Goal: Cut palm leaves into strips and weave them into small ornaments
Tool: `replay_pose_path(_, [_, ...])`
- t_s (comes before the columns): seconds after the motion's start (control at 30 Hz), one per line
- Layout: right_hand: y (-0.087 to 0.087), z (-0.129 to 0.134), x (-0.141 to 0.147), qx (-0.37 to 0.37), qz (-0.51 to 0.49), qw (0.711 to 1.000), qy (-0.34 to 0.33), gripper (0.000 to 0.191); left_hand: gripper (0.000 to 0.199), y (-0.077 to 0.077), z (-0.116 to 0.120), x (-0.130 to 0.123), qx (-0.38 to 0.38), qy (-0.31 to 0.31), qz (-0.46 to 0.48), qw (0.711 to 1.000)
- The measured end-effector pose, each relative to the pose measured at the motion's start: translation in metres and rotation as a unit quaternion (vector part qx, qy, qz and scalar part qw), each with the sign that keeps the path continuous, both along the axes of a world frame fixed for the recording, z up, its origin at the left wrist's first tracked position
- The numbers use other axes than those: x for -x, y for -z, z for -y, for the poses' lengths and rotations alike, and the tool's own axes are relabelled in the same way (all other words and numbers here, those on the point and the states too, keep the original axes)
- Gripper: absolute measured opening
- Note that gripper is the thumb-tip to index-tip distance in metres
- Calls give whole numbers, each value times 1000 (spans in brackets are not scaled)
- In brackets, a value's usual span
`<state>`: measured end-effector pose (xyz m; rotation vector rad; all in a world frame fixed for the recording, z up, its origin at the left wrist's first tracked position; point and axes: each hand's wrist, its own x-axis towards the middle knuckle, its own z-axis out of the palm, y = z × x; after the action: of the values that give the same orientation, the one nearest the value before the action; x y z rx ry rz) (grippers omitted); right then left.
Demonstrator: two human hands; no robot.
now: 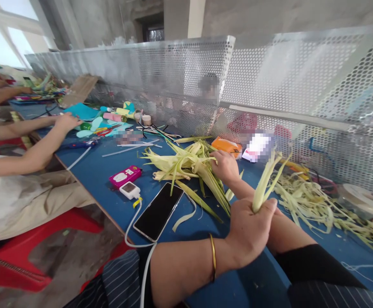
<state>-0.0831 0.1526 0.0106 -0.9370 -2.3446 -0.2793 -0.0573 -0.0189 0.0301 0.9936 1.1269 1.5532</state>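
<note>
My left hand, with a gold bangle at the wrist, is closed round a small bunch of pale green corn husks whose tips point up. Behind it, my right hand reaches across to a heap of corn husks. Its fingers curl onto the husks at the heap's right side and look closed on them; the fingertips are partly hidden. My arms cross, the left one nearer to me.
A black phone, a white device on a cable and a magenta device lie left. Behind are an orange packet and a perforated metal screen. Shredded husks lie right. A co-worker's hand handles blue material.
</note>
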Motion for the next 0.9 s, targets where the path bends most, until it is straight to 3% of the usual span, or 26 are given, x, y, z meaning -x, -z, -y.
replay_pose_path(0.17, [0, 26, -15, -7, 102, 983, -151, 21, 36, 4, 0, -3, 4, 28, -3, 1000])
replay_pose_path(0.23, [0, 34, -20, -21, 159, 974, -157, 25, 36, 5, 0, -5, -3, 30, -11, 999])
replay_pose_path(0.4, [4, 40, -24, 26, 211, 977, -13, 26, 34, 6, 1, -5, -7, 33, -42, 999])
replay_pose_path(0.57, [10, 37, -27, 109, 104, 988, 39, 39, 35, 7, 1, -5, 2, 41, -46, 998])
replay_pose_path(0.73, [3, 29, -36, 75, -28, 995, 56, 41, 36, 8, 2, -5, 8, 48, -52, 997])
replay_pose_path(0.9, [-3, 17, -48, 83, -85, 980, 160, 42, 36, 7, 4, -3, -7, 55, -82, 995])
